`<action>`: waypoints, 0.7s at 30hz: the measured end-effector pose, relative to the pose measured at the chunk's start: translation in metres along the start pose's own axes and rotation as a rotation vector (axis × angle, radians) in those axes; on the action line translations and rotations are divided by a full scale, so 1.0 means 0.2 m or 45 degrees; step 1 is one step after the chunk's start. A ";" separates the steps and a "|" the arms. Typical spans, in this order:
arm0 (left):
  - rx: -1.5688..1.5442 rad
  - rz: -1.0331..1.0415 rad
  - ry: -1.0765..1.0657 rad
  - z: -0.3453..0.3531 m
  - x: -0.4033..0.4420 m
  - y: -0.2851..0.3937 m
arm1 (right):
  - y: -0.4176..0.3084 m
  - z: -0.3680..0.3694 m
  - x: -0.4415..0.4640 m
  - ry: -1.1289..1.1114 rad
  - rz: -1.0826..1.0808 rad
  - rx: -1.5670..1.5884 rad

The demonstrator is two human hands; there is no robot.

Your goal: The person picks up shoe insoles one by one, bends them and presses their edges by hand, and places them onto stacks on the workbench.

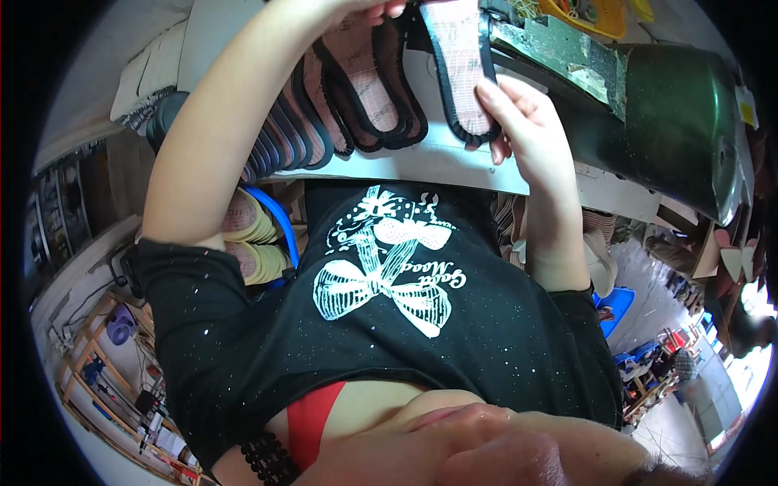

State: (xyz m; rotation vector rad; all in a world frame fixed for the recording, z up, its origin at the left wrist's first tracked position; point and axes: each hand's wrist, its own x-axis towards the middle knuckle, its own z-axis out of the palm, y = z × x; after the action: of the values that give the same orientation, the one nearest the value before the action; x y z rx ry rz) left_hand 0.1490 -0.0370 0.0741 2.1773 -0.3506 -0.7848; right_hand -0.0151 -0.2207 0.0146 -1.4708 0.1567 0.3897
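Note:
My right hand (523,121) grips a sole-shaped insole (462,65) by its lower right edge, thumb on the face and fingers behind. The insole has a pale pink, printed and lined face and a gathered black rim; its far end is cut off by the frame. My left hand (377,11) shows only partly at the top edge, its fingers curled just left of the insole. What they hold, if anything, is hidden. Below and left of it, more black-rimmed insoles (377,105) overlap in a row on the white tabletop (462,166).
A dark green machine (673,121) with a worn top stands close on the right. Behind it is a yellow basket (596,16). Yellowish rolls (255,235) beside a blue rim (279,223) sit below the table's left side. A blue container (617,308) is at lower right.

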 end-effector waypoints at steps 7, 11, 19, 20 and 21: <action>-0.444 0.150 0.293 -0.23 -0.26 -0.32 | -0.10 0.19 -0.04 -0.134 0.036 -0.057; -0.223 0.003 0.785 -0.04 -0.38 -0.74 | 0.12 0.37 0.12 0.002 -0.111 -0.437; 0.651 -0.364 0.800 0.39 -0.43 -0.93 | 0.12 0.43 0.10 -0.038 -0.306 -0.827; 0.689 -0.385 0.790 0.38 -0.42 -0.92 | 0.15 0.44 0.11 -0.066 -0.321 -0.785; 0.725 -0.406 0.777 0.36 -0.42 -0.90 | 0.19 0.47 0.10 -0.083 -0.288 -0.654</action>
State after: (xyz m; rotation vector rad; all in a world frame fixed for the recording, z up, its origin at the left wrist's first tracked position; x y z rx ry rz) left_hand 0.0375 0.0796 -0.0626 2.9179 0.1107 -0.1404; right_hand -0.0230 -0.1230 -0.0172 -1.9547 -0.1758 0.3040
